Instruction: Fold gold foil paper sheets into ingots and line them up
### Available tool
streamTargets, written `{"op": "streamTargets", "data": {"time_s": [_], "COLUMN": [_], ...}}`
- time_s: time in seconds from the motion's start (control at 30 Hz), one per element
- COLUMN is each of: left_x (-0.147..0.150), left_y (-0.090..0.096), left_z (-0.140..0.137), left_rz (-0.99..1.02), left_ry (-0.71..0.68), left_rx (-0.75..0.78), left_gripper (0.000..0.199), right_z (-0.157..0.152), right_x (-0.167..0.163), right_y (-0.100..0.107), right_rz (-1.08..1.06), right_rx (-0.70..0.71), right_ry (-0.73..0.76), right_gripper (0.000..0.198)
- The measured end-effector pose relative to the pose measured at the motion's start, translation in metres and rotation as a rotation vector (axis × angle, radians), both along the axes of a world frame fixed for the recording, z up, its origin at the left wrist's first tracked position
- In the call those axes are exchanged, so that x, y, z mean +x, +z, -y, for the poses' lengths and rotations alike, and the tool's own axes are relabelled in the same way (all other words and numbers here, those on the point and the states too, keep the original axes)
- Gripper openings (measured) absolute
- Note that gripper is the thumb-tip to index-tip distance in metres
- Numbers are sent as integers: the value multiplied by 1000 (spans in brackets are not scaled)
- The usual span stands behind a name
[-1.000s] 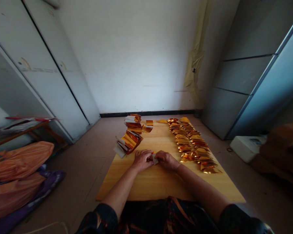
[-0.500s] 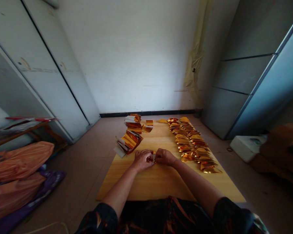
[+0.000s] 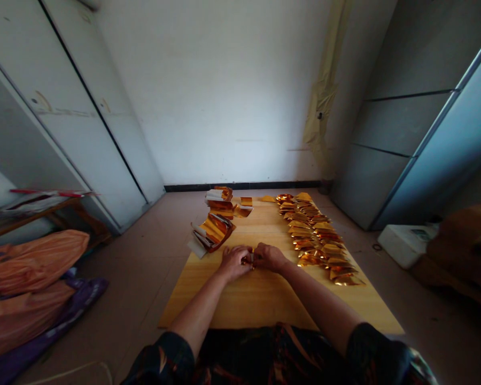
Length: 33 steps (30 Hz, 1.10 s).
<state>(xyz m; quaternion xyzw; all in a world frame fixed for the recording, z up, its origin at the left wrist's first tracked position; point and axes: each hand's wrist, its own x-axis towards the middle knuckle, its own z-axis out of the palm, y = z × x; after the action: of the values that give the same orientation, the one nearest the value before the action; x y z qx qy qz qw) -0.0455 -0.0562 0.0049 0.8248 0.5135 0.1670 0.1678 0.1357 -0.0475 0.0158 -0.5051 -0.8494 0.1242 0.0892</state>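
At the middle of the wooden board (image 3: 260, 299), my left hand (image 3: 236, 262) and my right hand (image 3: 270, 258) meet over a small piece of gold foil paper (image 3: 253, 259). The fingers of both hands are closed on it, and they cover most of it. Beyond my left hand lies a loose stack of gold foil paper sheets (image 3: 214, 231) with pale undersides. To the right of my right hand, rows of folded gold foil pieces (image 3: 316, 235) run along the board's right side.
More foil sheets (image 3: 219, 200) lie at the board's far left corner. An orange plastic bag (image 3: 32, 262) and a purple bag (image 3: 80, 299) are on the floor at left. A white box (image 3: 403, 243) stands on the right. Grey cabinets (image 3: 385, 133) flank the far wall.
My right hand has turned slightly, its fingers shifting around the foil paper, and a bit more gold shows between the hands. The left hand stays nearly still.
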Motion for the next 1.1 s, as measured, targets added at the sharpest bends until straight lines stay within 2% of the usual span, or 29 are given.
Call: {"op": "streamTargets", "data": {"time_s": [0.2,0.37,0.57,0.87,0.97,1.1], "left_x": [4,7,7,9,16,27], "left_y": [-1,2,2,-1,0,3], "left_z": [0,2,3,4,9,17], "left_rz": [34,39,60,44,5,-65], "left_ry": [26,59,56,75,140,252], "left_rx": [23,2,10,56,113,173], "left_gripper": [16,15,15,15,15,14], "right_z": [-5,-9,-8,-4,1,15], "right_x": [1,5,9,5,6,2], "right_y": [-1,-3,-7,-9,-8,-7], "right_rz": [-49,-187,-274,-264,-317,-426], "right_rx": [-31,-72,-47,44,68,5], "right_ry": [-22,-43,-93,-153,-161,-179], "right_gripper": [18,12,19,23,24,28]}}
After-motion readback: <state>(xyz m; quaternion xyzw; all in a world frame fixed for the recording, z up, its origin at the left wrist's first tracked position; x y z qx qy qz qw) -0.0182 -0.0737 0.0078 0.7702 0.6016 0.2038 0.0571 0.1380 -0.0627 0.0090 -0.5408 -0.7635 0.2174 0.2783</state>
